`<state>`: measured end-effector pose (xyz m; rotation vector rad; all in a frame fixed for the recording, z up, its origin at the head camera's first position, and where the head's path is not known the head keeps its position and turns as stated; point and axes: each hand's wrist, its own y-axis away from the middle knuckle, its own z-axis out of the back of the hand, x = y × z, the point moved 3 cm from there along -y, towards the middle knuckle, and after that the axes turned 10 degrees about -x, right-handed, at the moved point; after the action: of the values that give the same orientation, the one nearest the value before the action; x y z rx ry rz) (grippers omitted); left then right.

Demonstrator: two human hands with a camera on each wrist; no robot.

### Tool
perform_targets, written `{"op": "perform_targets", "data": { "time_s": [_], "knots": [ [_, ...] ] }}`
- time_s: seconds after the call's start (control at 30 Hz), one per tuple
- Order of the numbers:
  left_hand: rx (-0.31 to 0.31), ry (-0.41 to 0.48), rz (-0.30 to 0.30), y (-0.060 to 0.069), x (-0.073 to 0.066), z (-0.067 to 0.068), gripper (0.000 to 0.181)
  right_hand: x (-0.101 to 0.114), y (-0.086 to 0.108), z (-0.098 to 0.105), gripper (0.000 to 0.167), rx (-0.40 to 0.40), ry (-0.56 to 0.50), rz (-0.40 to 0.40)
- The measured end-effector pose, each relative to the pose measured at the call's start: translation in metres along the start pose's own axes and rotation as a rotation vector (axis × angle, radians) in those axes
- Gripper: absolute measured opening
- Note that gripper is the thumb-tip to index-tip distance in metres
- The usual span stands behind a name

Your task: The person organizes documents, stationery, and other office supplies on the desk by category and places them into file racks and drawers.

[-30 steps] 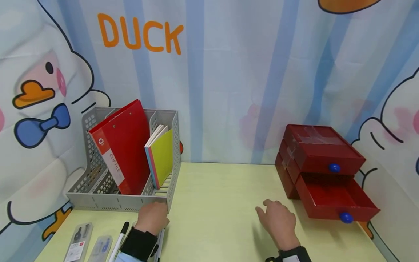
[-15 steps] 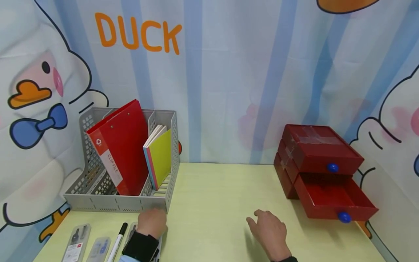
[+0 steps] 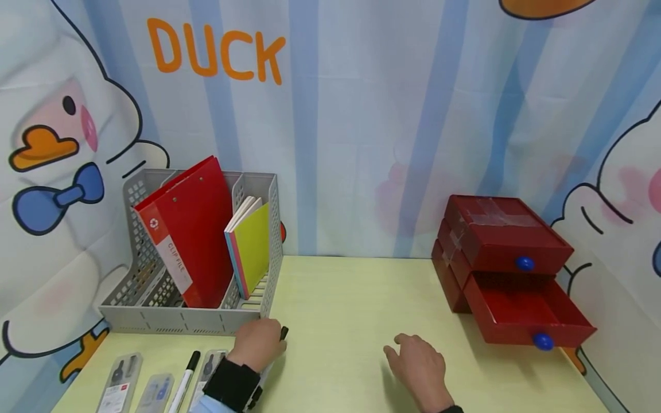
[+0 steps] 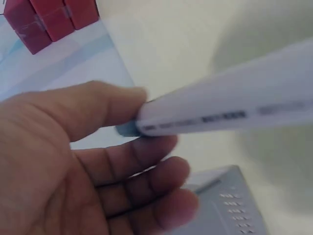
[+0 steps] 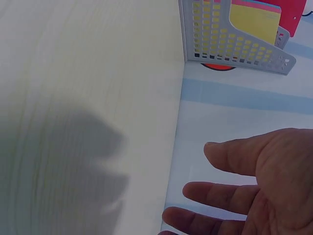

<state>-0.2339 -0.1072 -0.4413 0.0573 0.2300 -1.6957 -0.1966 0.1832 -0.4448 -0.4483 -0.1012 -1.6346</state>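
The yellow table (image 3: 335, 310) runs out of sight below, the gray rack (image 3: 170, 320) stands on it, the right hand (image 3: 419, 367) hangs above the table, fingers apart, and the left hand (image 3: 257, 345), by the rack, pinches a white pen (image 4: 234, 98), mostly hidden from above, its print too blurry to read.

head: bright | left wrist: marker (image 4: 234, 98) blurred, perhaps defocused | right wrist: soft shadow (image 5: 78, 152)
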Motion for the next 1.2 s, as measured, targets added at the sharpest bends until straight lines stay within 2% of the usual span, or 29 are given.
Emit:
{"op": "perform_targets", "data": {
  "time_s": [0.17, 0.3, 0.43, 0.6, 0.7, 0.8, 0.87, 0.97, 1.2],
  "knots": [
    [-0.054, -0.001, -0.023, -0.005, -0.013, 0.006, 0.031, 0.013, 0.002, -0.007, 0.028, 0.024, -0.02, 0.044],
    [-0.092, 0.024, -0.046, -0.006, -0.026, 0.008, 0.034, 0.031, 0.005, -0.017, 0.026, 0.068, -0.094, 0.137],
    [-0.126, 0.128, -0.08, -0.007, -0.039, 0.008, 0.032, 0.052, 0.01, -0.032, 0.034, 0.134, -0.215, 0.217],
    [-0.122, 0.304, -0.125, -0.008, -0.053, 0.009, 0.032, 0.073, 0.017, -0.048, 0.051, 0.213, -0.385, 0.184],
    [-0.111, 0.368, -0.136, -0.009, -0.058, 0.01, 0.033, 0.079, 0.019, -0.052, 0.038, 0.215, -0.475, 0.169],
    [-0.113, 0.403, -0.125, -0.01, -0.06, 0.01, 0.033, 0.08, 0.021, -0.05, 0.021, 0.162, -0.517, 0.187],
    [-0.114, 0.408, -0.121, -0.01, -0.06, 0.011, 0.03, 0.079, 0.021, -0.047, 0.016, 0.118, -0.517, 0.197],
    [-0.114, 0.378, -0.116, -0.01, -0.058, 0.012, 0.026, 0.074, 0.019, -0.04, 0.018, 0.066, -0.495, 0.183],
    [-0.1, 0.209, -0.094, -0.006, -0.049, 0.007, 0.037, 0.058, 0.013, -0.03, 0.025, 0.012, -0.447, 0.107]
  ]
}}
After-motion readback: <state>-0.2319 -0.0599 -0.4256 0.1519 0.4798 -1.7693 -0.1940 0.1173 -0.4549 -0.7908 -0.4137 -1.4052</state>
